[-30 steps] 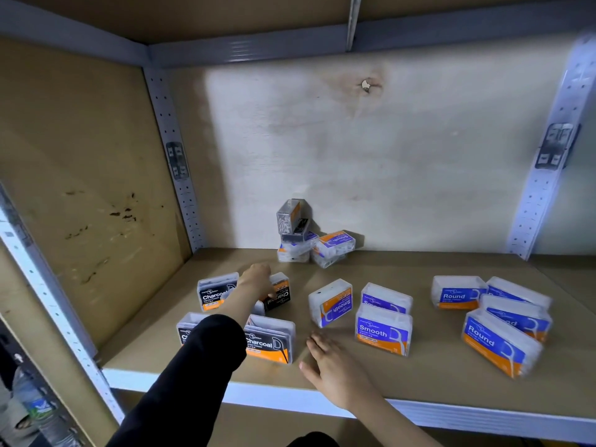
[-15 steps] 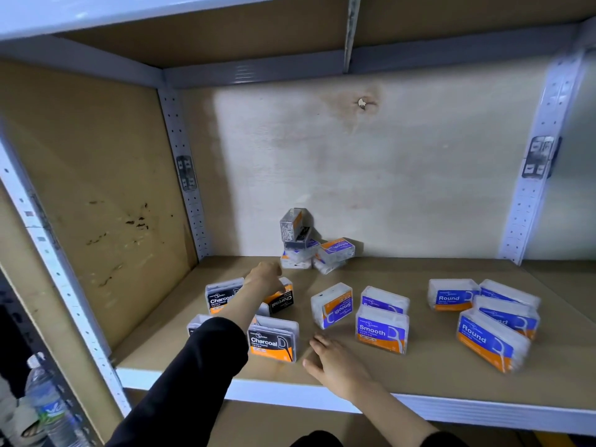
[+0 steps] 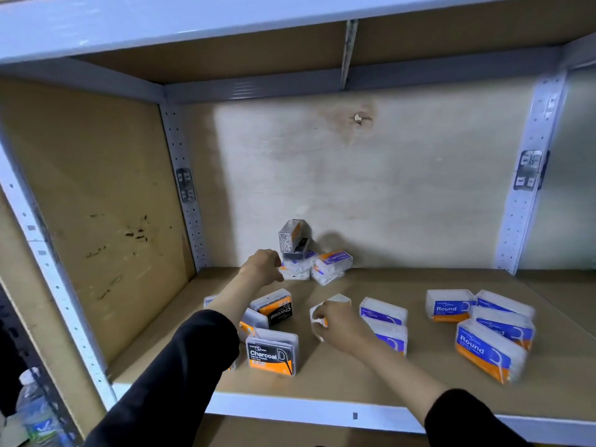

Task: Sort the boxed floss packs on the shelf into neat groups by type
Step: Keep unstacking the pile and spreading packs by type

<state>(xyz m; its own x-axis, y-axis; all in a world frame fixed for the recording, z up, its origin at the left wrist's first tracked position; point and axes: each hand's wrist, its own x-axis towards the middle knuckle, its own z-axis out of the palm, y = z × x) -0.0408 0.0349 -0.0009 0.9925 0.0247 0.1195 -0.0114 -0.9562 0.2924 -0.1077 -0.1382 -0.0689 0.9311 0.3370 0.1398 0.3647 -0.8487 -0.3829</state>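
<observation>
Right hand [image 3: 342, 327] now pinches the Smooth box [image 3: 338, 300]; left hand [image 3: 262, 264] has reached the back pile [image 3: 330, 265] (grip unclear).

Shelf board [image 3: 387, 375] noted as matt brown fibreboard, smooth. Back panel [image 3: 419, 188] recorded as pale plywood, matt and stained. Frame upright [image 3: 185, 195]: painted metal, perforated, faint sheen. Clear glossy plastic with printed labels is noted on the floss packs [image 3: 272, 353]. Sleeve [image 3: 180, 366]: black matt cloth. Water bottle [image 3: 35, 411]: clear glossy plastic.

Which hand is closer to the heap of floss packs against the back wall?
Left. The left hand is at the left edge of the heap; the right hand is farther forward, gripping a white pack mid-shelf.
</observation>
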